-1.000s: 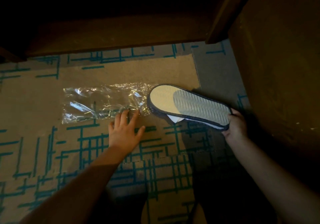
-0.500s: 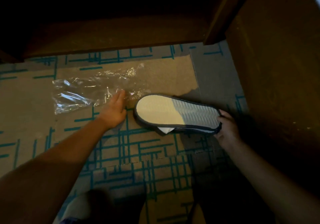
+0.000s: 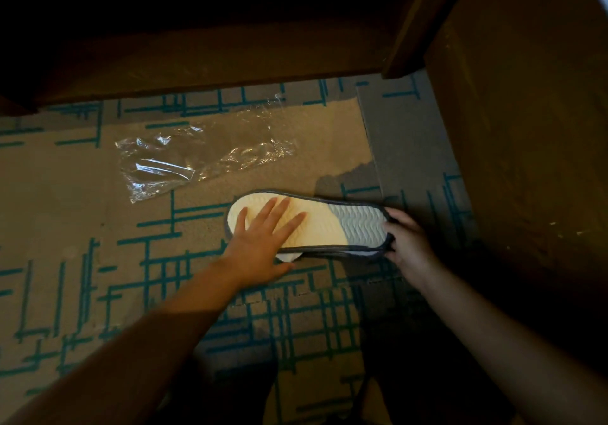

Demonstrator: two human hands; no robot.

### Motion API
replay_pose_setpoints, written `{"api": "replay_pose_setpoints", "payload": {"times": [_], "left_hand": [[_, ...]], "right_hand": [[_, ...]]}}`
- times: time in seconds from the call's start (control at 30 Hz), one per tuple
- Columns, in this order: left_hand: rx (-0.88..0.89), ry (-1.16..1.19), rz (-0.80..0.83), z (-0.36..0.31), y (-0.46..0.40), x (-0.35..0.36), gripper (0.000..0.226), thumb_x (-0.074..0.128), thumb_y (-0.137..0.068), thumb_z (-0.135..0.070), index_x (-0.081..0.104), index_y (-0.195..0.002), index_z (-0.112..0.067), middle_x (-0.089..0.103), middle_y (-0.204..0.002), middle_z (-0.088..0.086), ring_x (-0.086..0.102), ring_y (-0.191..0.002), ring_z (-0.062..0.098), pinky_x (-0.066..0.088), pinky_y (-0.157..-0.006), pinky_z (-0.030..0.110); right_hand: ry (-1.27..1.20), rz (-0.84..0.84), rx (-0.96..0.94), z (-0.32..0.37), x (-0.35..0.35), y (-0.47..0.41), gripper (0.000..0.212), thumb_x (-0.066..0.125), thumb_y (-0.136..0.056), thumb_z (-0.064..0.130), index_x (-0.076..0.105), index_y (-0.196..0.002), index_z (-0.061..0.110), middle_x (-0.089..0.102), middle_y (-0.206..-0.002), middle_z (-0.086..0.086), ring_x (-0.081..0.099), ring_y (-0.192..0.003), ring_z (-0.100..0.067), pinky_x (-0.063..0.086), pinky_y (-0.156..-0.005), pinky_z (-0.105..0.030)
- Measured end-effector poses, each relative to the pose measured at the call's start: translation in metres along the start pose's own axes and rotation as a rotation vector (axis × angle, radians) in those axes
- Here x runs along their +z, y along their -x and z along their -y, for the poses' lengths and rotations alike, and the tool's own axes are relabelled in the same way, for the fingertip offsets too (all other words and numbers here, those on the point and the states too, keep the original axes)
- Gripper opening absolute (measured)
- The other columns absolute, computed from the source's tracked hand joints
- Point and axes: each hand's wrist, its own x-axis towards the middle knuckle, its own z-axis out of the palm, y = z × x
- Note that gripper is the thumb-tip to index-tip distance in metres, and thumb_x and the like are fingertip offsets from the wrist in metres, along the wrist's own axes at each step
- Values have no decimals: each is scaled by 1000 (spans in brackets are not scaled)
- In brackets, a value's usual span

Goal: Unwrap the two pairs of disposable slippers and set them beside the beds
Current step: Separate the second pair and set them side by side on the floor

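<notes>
A pair of disposable slippers (image 3: 332, 224) lies stacked sole-up on the carpet, pale with a dark trim and a wavy tread. My left hand (image 3: 263, 243) rests flat on the sole's left end with fingers spread. My right hand (image 3: 406, 243) grips the right end of the pair. A white edge of the lower slipper shows under my left hand. The empty clear plastic wrapper (image 3: 197, 154) lies crumpled on the carpet, up and to the left of the slippers.
The floor is a tan carpet with teal line patterns (image 3: 98, 260). A dark wooden bed base (image 3: 204, 62) runs along the top. A wooden furniture panel (image 3: 526, 128) stands at the right, close to my right hand.
My left hand has let go of the wrapper and moved right onto the slipper sole. The slippers have slid down and left, away from the wrapper, which stays behind.
</notes>
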Motion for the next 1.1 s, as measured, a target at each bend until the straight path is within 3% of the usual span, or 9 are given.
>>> {"api": "replay_pose_setpoints", "payload": {"times": [0.1,0.17,0.3,0.4,0.53,0.67,0.8,0.97,1.1], "left_hand": [[-51,-104,-28,-3,4,10,80,42,-88,-52,-17,-141,-39,-11,-158,3,-10,-145,24,8,-113,60],[-61,-125,-32,-4,4,7,78,41,-89,-51,-14,-143,-38,-10,-159,3,-7,-146,24,12,-112,59],[-56,-105,-15,-8,5,0,76,39,-90,-51,-12,-144,-34,-5,-159,4,-2,-146,24,17,-112,56],[-38,-49,-35,-7,9,-7,75,38,-89,-53,-2,-147,-25,4,-159,3,5,-146,21,19,-114,48],[24,111,-30,-2,9,-34,67,50,-88,-44,24,-144,-18,24,-155,3,23,-142,18,23,-116,33],[-25,365,-88,2,1,-78,39,57,-88,-27,56,-125,-16,63,-125,9,59,-109,23,44,-93,30],[-164,476,-286,15,-3,-104,26,56,-88,-14,66,-112,-12,70,-109,12,61,-91,21,34,-69,21],[-265,756,-171,31,0,-96,22,56,-88,-11,66,-108,-7,67,-107,11,60,-91,20,45,-76,26],[-355,999,-58,44,0,-82,24,56,-89,-13,65,-111,-10,69,-104,9,65,-92,21,53,-84,32]], "right_hand": [[254,-26,-92,-7,-2,0,33,49,-90,5,55,-120,19,58,-115,-9,53,-94,-19,46,-62,-28],[479,-22,-204,-12,-6,0,44,56,-87,9,48,-130,16,54,-126,-13,53,-103,-21,46,-78,-30],[815,62,-470,-17,-9,8,86,73,-73,18,25,-142,36,33,-140,-4,34,-127,-21,33,-99,-36],[693,72,-425,-12,-9,7,99,76,-69,12,18,-142,44,28,-146,-3,31,-131,-24,36,-103,-45],[203,94,-100,0,-22,1,80,71,-74,8,33,-136,43,36,-147,-4,42,-127,-27,45,-89,-40],[-149,157,-5,5,-33,-2,30,48,-93,22,50,-121,34,50,-135,-10,60,-102,-20,50,-74,-33],[45,77,-10,3,-32,-3,34,55,-90,13,52,-123,20,56,-124,-16,58,-101,-24,49,-74,-31],[312,72,-41,2,-27,0,30,58,-84,0,60,-103,23,59,-110,-9,56,-89,-15,45,-65,-27],[291,67,-39,6,-33,-2,29,55,-86,2,62,-99,27,59,-112,-6,54,-102,-23,47,-77,-35]]}}
